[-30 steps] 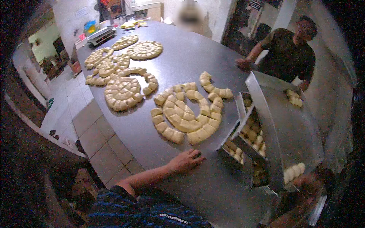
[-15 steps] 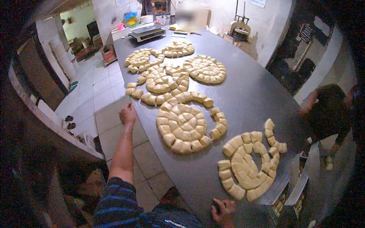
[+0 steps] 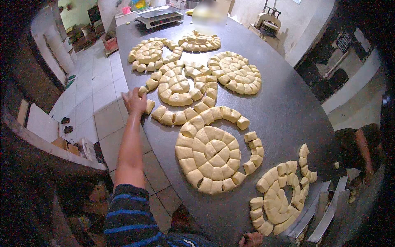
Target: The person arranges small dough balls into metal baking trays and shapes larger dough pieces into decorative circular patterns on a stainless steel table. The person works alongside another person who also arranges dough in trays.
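Note:
My left hand [image 3: 135,103] reaches to the table's left edge, its fingers around a small piece of pale dough [image 3: 142,91]. Beside its wrist lies a loose dough piece [image 3: 149,107]. Just right of that hand is a cut dough coil [image 3: 175,86], its outer ring partly broken apart. A larger coil [image 3: 214,152], sliced into many pieces, lies nearer to me. At the bottom edge, my right hand [image 3: 252,238] is partly cut off, with fingers curled; what they hold, if anything, is hidden. Nearest to it is another cut coil [image 3: 279,201] with gaps.
More cut coils lie farther along the dark metal table [image 3: 288,111], one a full round [image 3: 235,73]. A scale [image 3: 159,17] stands at the far end. Metal pans [image 3: 329,212] are at the right edge, near another person's arm [image 3: 363,150]. Tiled floor [image 3: 108,99] runs along the left.
My left hand has moved forward onto the dough at the table's edge and closed around a piece. My right hand sits lower in view. The view has shifted, bringing the coils closer.

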`<move>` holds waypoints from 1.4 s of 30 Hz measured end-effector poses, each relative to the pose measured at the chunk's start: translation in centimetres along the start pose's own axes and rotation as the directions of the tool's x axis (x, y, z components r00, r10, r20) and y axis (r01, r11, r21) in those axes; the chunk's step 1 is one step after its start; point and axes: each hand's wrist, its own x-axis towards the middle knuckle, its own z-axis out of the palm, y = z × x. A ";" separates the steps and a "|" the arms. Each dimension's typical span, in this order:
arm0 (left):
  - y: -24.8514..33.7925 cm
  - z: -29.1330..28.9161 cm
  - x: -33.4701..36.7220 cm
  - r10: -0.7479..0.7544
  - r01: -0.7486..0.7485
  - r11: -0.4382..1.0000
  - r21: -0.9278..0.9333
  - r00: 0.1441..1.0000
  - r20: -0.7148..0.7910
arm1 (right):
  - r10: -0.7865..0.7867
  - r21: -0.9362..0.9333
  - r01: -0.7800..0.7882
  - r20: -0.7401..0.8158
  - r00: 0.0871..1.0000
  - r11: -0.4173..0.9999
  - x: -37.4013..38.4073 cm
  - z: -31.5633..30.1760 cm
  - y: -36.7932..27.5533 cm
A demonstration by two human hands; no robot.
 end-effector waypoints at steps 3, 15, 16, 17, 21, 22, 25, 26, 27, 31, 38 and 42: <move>3.0 -2.2 -2.8 -0.051 0.043 0.982 -0.185 0.998 -0.039 | 0.011 -0.032 -0.011 -0.001 1.000 0.999 -0.8 0.4 -0.2; 13.8 -12.5 -7.1 0.329 -0.060 0.583 -0.810 0.929 0.169 | 0.062 0.096 -0.053 -0.087 0.994 0.994 0.6 -2.0 0.3; 15.4 -13.8 -8.8 0.361 -0.071 0.538 -0.840 0.920 0.153 | 0.090 0.191 -0.077 -0.065 0.994 0.979 0.6 -2.0 0.7; 17.6 -14.7 -11.0 0.411 -0.069 0.487 -0.870 0.897 0.159 | 0.118 0.281 -0.101 -0.042 0.992 0.954 0.2 -1.8 1.1; 24.4 -17.1 -23.0 0.641 0.017 0.378 -0.926 0.716 0.275 | 0.325 0.763 -0.201 -0.013 0.946 0.614 0.1 -3.6 0.0; 25.3 -17.0 -26.1 0.694 0.070 0.381 -0.922 0.637 0.335 | 0.382 0.887 -0.127 -0.059 0.922 0.444 0.7 -3.8 -1.1; 28.3 -17.8 -36.3 0.858 0.112 0.351 -0.930 0.359 0.367 | 0.516 0.995 -0.005 -0.047 0.856 0.100 -2.0 -4.6 -2.1; 28.8 -18.3 -39.0 0.893 0.094 0.323 -0.942 0.298 0.336 | 0.511 0.986 -0.115 0.036 0.859 0.124 -3.3 -5.6 -1.6; 29.4 -18.9 -41.5 0.918 0.081 0.287 -0.955 0.260 0.298 | 0.481 0.990 -0.125 0.076 0.874 0.072 -5.6 -5.6 0.1; 31.4 -20.8 -48.2 0.902 0.076 0.285 -0.956 0.317 0.294 | 0.649 0.958 -0.246 0.093 0.755 0.148 -18.1 -4.2 8.0; 37.6 -25.6 -58.2 0.835 0.765 0.325 -0.557 0.045 0.549 | 0.959 0.967 -0.223 -0.062 0.276 0.126 -35.5 -10.1 12.8; 39.0 -22.4 -63.3 0.839 0.409 0.532 -0.741 -0.141 0.525 | 0.821 0.594 -0.576 -0.310 0.480 0.561 -38.2 -8.0 13.1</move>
